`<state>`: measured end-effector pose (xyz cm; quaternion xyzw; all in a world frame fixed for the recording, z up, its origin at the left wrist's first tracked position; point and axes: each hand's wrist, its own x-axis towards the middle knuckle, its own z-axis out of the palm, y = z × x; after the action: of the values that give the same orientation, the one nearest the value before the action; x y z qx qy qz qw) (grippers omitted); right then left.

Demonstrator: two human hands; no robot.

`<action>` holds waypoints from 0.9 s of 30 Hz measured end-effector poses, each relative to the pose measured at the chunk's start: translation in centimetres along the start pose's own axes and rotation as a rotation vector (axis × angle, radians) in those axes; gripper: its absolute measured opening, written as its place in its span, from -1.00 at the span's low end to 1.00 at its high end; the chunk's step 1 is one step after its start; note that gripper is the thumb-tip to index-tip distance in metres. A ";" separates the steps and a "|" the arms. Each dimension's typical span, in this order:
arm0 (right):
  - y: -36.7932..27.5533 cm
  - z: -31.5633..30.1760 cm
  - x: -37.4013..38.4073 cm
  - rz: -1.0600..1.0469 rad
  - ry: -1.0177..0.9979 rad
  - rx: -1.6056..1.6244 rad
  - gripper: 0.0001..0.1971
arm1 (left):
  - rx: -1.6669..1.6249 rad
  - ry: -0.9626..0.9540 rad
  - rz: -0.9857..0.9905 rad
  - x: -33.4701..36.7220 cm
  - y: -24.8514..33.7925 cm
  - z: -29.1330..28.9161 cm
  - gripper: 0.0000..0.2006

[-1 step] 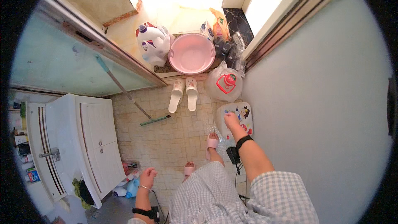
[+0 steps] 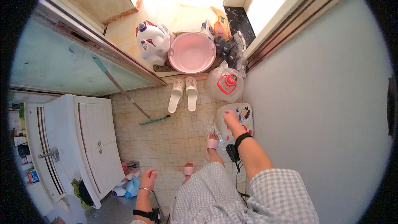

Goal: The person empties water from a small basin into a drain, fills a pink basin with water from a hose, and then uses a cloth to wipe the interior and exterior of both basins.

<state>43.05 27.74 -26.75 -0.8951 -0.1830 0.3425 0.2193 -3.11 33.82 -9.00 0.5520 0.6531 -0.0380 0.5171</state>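
My right hand (image 2: 231, 118) is closed in a loose fist above a white plastic stool (image 2: 224, 112) with a cartoon figure printed on its seat. I see nothing in that hand, and cannot tell whether it touches the stool. Lower down on the left, my left hand (image 2: 148, 178) hangs with its fingers curled in, and nothing shows in it either. A black strap with a small box is on each forearm. Between the hands are my feet in pink slippers (image 2: 212, 142) on the tiled floor.
White slippers (image 2: 191, 93) lie by a pink basin (image 2: 192, 53). Beside the basin stand a white detergent jug (image 2: 152, 37) and a clear bag (image 2: 219, 84) with a red-handled bottle. A squeegee (image 2: 154, 120) leans against the left glass door. A white vanity cabinet (image 2: 97, 126) stands left.
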 end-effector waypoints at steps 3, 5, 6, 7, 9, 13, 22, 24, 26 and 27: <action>-3.9 -2.1 4.1 -0.040 0.009 -0.093 -0.62 | -0.044 -0.019 -0.003 1.1 1.7 2.7 -0.75; -4.6 -1.7 7.6 -0.013 -0.027 -0.187 -0.54 | 0.044 -0.022 0.002 1.3 2.5 4.0 -0.74; -4.4 -1.0 8.9 0.002 -0.047 -0.233 -0.49 | 0.091 -0.025 0.001 1.3 2.5 4.4 -0.74; -3.7 -0.4 10.5 -0.043 0.012 -0.275 -0.51 | 0.074 -0.028 -0.031 1.2 3.2 5.1 -0.74; -2.2 1.0 13.2 -0.136 0.136 -0.352 -0.54 | 0.144 -0.015 -0.043 1.3 2.7 5.7 -0.74; -2.6 2.6 15.6 -0.147 0.030 -0.396 -0.55 | 0.026 0.027 -0.119 0.7 -1.3 6.0 -0.74; -4.8 0.7 16.5 -0.153 0.020 -0.422 -0.66 | 0.008 0.116 -0.188 -0.9 -1.8 7.1 -0.75; -7.9 -1.1 14.1 -0.140 0.019 -0.376 -0.67 | -0.020 0.132 -0.169 -1.9 -1.0 6.7 -0.74; -9.7 -3.3 11.0 -0.292 0.020 -0.285 -0.69 | -0.029 0.143 -0.137 -2.9 -0.1 6.5 -0.74; -10.4 -4.5 9.0 -0.353 -0.012 -0.212 -0.68 | -0.020 0.148 -0.121 -3.1 0.1 6.7 -0.74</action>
<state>50.60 39.57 -23.17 -0.8651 -0.3735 0.2827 0.1795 0.75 27.58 -9.83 0.5078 0.7219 -0.0216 0.4696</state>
